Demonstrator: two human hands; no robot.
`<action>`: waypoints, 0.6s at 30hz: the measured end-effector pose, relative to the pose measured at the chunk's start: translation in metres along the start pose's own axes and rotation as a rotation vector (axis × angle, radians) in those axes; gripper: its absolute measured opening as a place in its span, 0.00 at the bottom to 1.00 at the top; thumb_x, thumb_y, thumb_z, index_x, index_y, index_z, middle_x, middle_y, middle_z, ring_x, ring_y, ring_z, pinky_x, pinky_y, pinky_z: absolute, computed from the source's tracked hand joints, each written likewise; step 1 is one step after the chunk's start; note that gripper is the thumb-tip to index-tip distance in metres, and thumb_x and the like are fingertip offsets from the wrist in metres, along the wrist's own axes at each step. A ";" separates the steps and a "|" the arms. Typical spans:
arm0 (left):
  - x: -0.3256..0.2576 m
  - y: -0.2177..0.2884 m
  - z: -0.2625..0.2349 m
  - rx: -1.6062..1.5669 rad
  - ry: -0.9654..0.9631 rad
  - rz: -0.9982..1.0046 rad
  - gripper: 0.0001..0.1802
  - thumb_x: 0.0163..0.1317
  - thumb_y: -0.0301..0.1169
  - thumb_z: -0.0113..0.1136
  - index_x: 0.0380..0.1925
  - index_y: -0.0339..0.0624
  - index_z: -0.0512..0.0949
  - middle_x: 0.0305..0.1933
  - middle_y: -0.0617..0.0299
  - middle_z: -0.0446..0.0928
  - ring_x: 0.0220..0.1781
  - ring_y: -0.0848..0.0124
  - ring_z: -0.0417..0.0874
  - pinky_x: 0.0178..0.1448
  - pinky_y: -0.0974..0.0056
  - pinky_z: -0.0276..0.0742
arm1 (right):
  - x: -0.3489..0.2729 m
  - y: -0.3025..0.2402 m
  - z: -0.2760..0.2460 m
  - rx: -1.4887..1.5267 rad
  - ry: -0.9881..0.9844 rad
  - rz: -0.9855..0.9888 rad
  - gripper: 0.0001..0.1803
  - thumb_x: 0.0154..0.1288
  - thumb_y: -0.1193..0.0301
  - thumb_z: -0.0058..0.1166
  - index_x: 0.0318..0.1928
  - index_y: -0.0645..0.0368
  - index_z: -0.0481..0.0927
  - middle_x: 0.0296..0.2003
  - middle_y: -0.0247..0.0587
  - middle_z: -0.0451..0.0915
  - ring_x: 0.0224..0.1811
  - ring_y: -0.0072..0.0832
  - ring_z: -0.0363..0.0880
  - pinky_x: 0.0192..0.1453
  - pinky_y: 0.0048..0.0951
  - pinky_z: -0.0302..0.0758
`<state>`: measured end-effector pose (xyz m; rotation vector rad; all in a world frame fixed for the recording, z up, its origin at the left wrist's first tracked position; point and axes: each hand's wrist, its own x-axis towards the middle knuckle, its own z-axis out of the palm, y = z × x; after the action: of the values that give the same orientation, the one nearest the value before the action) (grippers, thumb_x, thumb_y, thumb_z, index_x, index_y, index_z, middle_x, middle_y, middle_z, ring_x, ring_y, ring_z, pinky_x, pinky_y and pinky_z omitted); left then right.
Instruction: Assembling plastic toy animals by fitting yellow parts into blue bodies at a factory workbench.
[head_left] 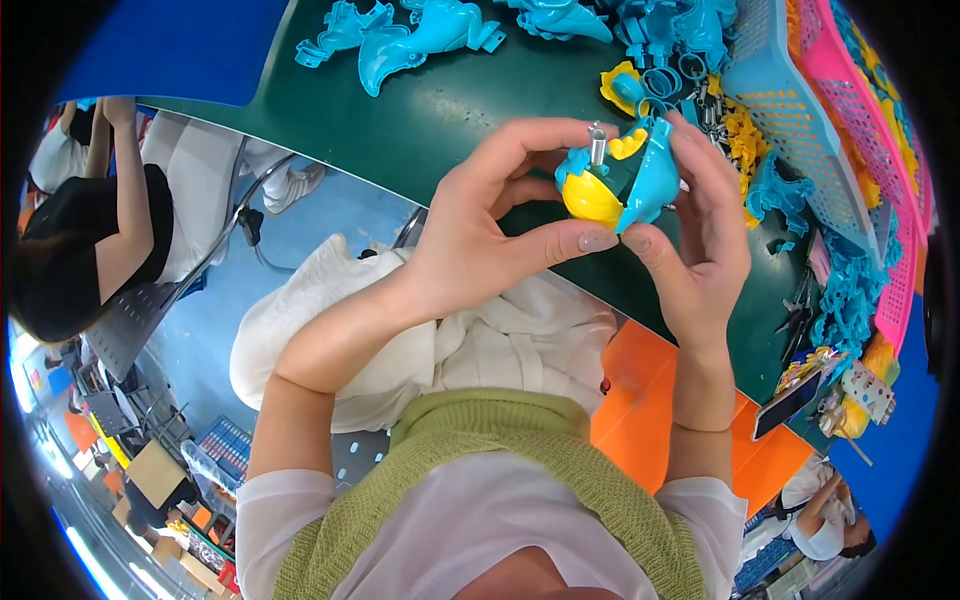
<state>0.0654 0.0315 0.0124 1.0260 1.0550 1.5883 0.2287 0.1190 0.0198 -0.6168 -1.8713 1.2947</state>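
Over the green table, both my hands are closed on plastic toy parts. My left hand (475,225) grips a rounded yellow and blue piece (592,200), with the thumb at its lower edge. A small silver metal cylinder (598,150) stands up at the top of that piece. Between thumb and fingers of my right hand (705,230) is a glossy blue curved shell half (655,178). The two parts are close together, almost meeting at the bottom, with a gap above. A small yellow piece (628,145) shows between them; what supports it is unclear.
Blue shell parts (430,40) lie along the far side of the green table (400,140). Yellow pieces (745,140) and small metal parts sit right of my hands. Blue (770,80) and pink (900,230) baskets line the right edge, near a phone (788,408). Other people sit nearby.
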 end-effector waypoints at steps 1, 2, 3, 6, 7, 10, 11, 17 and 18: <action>0.000 0.001 0.001 0.025 -0.024 0.035 0.31 0.49 0.20 0.66 0.54 0.39 0.66 0.55 0.60 0.69 0.52 0.72 0.73 0.53 0.67 0.74 | 0.000 0.000 0.000 0.003 -0.001 0.000 0.35 0.48 0.68 0.66 0.57 0.62 0.67 0.56 0.46 0.65 0.57 0.32 0.67 0.55 0.30 0.70; 0.000 0.001 0.000 0.027 -0.022 0.034 0.31 0.49 0.20 0.66 0.54 0.39 0.66 0.55 0.60 0.69 0.52 0.72 0.73 0.53 0.67 0.74 | -0.001 -0.001 0.001 0.054 0.028 0.024 0.35 0.49 0.68 0.66 0.57 0.63 0.66 0.56 0.45 0.65 0.56 0.32 0.68 0.55 0.30 0.70; 0.000 0.000 0.000 0.024 -0.016 0.029 0.30 0.49 0.20 0.66 0.53 0.40 0.67 0.55 0.60 0.69 0.52 0.72 0.73 0.53 0.67 0.74 | -0.002 -0.001 0.002 0.106 0.058 0.048 0.35 0.49 0.68 0.66 0.57 0.64 0.66 0.55 0.45 0.65 0.56 0.32 0.68 0.56 0.30 0.70; 0.000 0.000 0.001 0.029 -0.007 0.023 0.29 0.49 0.20 0.66 0.52 0.40 0.67 0.54 0.60 0.70 0.52 0.72 0.73 0.53 0.67 0.75 | -0.004 0.002 -0.004 0.111 0.050 0.063 0.33 0.52 0.62 0.64 0.55 0.65 0.68 0.47 0.41 0.70 0.49 0.28 0.71 0.51 0.27 0.70; 0.000 0.000 0.000 0.044 0.001 0.022 0.29 0.48 0.21 0.66 0.52 0.40 0.68 0.53 0.60 0.70 0.51 0.73 0.74 0.52 0.67 0.75 | -0.005 0.003 -0.006 0.073 0.001 0.084 0.33 0.52 0.59 0.63 0.54 0.65 0.69 0.45 0.40 0.71 0.47 0.27 0.71 0.49 0.26 0.70; 0.000 0.005 -0.003 0.156 -0.067 -0.028 0.31 0.50 0.21 0.65 0.54 0.36 0.62 0.59 0.49 0.66 0.61 0.64 0.68 0.62 0.59 0.69 | -0.003 0.003 -0.005 -0.093 -0.030 0.078 0.33 0.52 0.53 0.62 0.50 0.65 0.71 0.41 0.40 0.72 0.44 0.26 0.71 0.47 0.26 0.69; -0.001 0.005 -0.004 0.155 -0.068 -0.030 0.31 0.50 0.21 0.65 0.54 0.36 0.62 0.59 0.49 0.66 0.61 0.64 0.68 0.62 0.59 0.69 | -0.001 0.004 -0.005 -0.209 -0.074 0.003 0.33 0.51 0.52 0.62 0.50 0.65 0.72 0.42 0.41 0.72 0.45 0.28 0.72 0.48 0.27 0.69; -0.004 0.005 -0.003 0.168 -0.071 -0.102 0.32 0.49 0.21 0.66 0.54 0.35 0.62 0.57 0.52 0.67 0.58 0.65 0.70 0.61 0.60 0.69 | -0.001 0.001 0.001 -0.049 0.028 -0.096 0.30 0.52 0.58 0.63 0.50 0.65 0.72 0.46 0.48 0.72 0.49 0.36 0.72 0.52 0.30 0.69; -0.004 0.006 -0.003 0.166 -0.060 -0.111 0.32 0.49 0.21 0.66 0.54 0.35 0.62 0.57 0.53 0.67 0.58 0.66 0.70 0.61 0.60 0.70 | -0.002 0.002 -0.003 -0.130 -0.061 -0.148 0.30 0.52 0.59 0.63 0.50 0.65 0.72 0.48 0.49 0.72 0.49 0.36 0.71 0.52 0.30 0.69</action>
<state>0.0623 0.0259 0.0164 1.0998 1.1973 1.3908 0.2318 0.1198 0.0183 -0.4999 -2.0227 1.1146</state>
